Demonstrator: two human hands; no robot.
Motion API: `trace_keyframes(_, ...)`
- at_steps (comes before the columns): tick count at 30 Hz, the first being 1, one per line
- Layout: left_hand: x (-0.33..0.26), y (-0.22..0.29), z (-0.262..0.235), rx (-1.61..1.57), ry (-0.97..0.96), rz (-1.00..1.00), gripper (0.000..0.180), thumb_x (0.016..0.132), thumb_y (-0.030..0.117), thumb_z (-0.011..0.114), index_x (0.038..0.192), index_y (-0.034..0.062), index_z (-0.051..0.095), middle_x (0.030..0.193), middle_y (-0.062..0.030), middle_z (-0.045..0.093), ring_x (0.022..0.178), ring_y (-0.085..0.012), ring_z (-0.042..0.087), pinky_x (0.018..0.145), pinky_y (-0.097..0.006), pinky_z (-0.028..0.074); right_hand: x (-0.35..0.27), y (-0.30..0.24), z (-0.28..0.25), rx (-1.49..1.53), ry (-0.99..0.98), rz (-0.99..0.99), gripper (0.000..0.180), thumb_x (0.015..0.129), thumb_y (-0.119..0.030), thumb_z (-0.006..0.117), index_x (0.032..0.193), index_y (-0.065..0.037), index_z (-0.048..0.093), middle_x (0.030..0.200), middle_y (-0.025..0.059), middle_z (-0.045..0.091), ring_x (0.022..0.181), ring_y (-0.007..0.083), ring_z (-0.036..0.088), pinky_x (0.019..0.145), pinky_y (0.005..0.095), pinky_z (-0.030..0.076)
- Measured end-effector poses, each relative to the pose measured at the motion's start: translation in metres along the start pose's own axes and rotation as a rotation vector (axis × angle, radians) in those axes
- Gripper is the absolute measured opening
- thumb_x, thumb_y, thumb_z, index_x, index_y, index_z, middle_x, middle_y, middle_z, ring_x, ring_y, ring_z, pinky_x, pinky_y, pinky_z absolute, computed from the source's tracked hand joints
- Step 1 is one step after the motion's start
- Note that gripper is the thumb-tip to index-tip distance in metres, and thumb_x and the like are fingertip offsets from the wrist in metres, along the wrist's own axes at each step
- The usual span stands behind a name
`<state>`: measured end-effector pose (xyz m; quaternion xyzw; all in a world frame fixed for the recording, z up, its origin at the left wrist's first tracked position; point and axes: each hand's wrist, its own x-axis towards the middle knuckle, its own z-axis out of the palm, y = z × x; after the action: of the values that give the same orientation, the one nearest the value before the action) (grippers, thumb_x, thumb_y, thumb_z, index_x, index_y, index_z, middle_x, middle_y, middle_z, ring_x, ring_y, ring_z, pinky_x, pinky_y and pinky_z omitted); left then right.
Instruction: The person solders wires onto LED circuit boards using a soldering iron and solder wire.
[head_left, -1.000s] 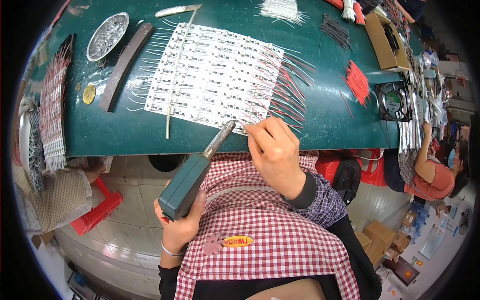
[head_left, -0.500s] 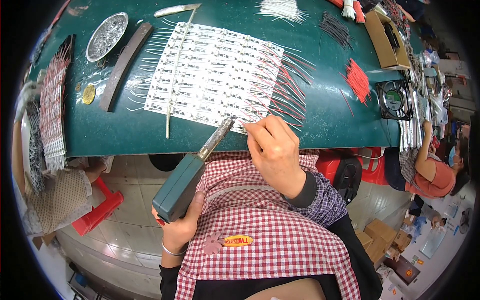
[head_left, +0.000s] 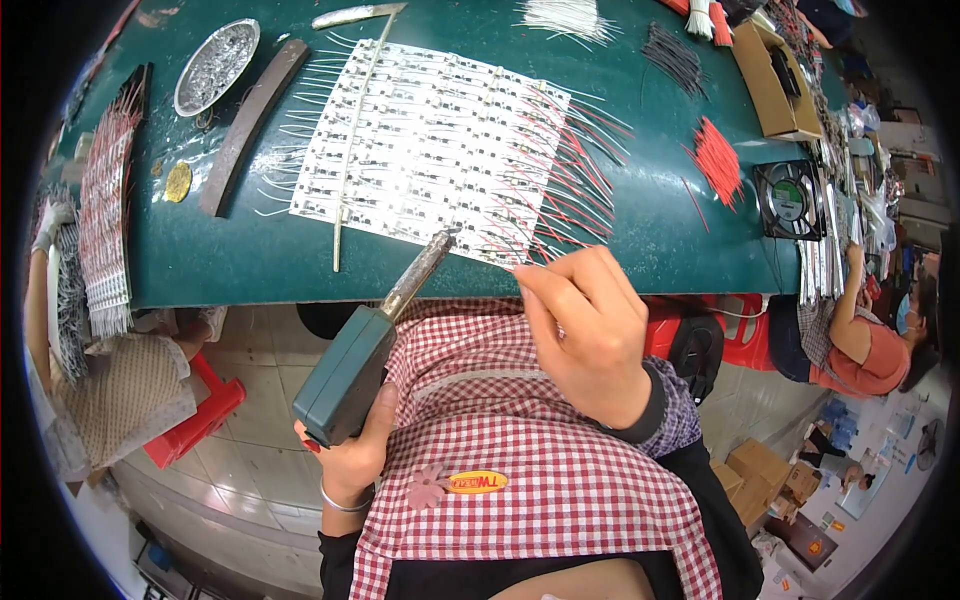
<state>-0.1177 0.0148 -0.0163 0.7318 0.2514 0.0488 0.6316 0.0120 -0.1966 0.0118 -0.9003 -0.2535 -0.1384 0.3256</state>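
Note:
My left hand [head_left: 352, 455] is closed around the dark green handle of a soldering iron [head_left: 345, 375]. The iron's darkened tip rests at or just above the near edge of a white circuit board panel [head_left: 400, 150], which carries rows of small black parts. Beside the panel's near right corner, my right hand [head_left: 590, 335] is pinched on what looks like the end of a thin wire [head_left: 508, 265]. Red and white wires [head_left: 575, 175] fan out from the panel's right side, and white ones from its left. A thin pale rod [head_left: 345, 170] lies across the panel.
A dish of metal bits [head_left: 217, 68], a dark bar [head_left: 255, 125] and a yellowish disc [head_left: 178, 182] lie left on the green table [head_left: 240, 270]. Red wires [head_left: 715, 160], black wires [head_left: 675, 58] and a small fan [head_left: 790, 200] are at right. Other people sit on both sides.
My right hand has moved right and slightly toward me, off the panel's corner. The soldering iron has shifted slightly left along the near edge.

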Motion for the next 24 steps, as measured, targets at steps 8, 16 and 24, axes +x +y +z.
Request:
trace_keyframes(8,-0.002,-0.002,0.000,0.016,-0.025,-0.014,0.026,0.079,0.004,0.078,0.101,-0.0067,0.069,0.092,-0.0110,0.073,0.077,-0.0158,0.068,0.069,-0.028,0.053,-0.010,0.008,0.022,-0.032,0.006,-0.030,0.015,0.075,0.002,0.073,0.088,-0.001,0.067,0.076,0.0062,0.054,0.068,0.0232,0.056,0.058,0.0337,0.046)
trace_keyframes(16,-0.005,0.001,-0.002,0.024,-0.017,-0.005,0.024,0.080,0.004,0.077,0.101,-0.0061,0.070,0.090,-0.0118,0.073,0.077,-0.0159,0.069,0.069,-0.028,0.053,-0.001,0.002,0.016,0.053,0.044,-0.023,0.020,0.071,0.009,0.075,0.086,-0.001,0.067,0.075,0.0093,0.057,0.067,0.0254,0.058,0.057,0.0357,0.046)
trace_keyframes(24,-0.007,-0.002,-0.002,0.041,-0.052,0.024,0.023,0.079,0.003,0.077,0.099,-0.0055,0.071,0.088,-0.0111,0.073,0.073,-0.0164,0.069,0.066,-0.028,0.053,-0.015,0.022,0.051,0.039,0.041,0.026,0.017,0.072,0.007,0.072,0.083,-0.003,0.064,0.074,0.0091,0.054,0.066,0.0262,0.056,0.058,0.0368,0.045)
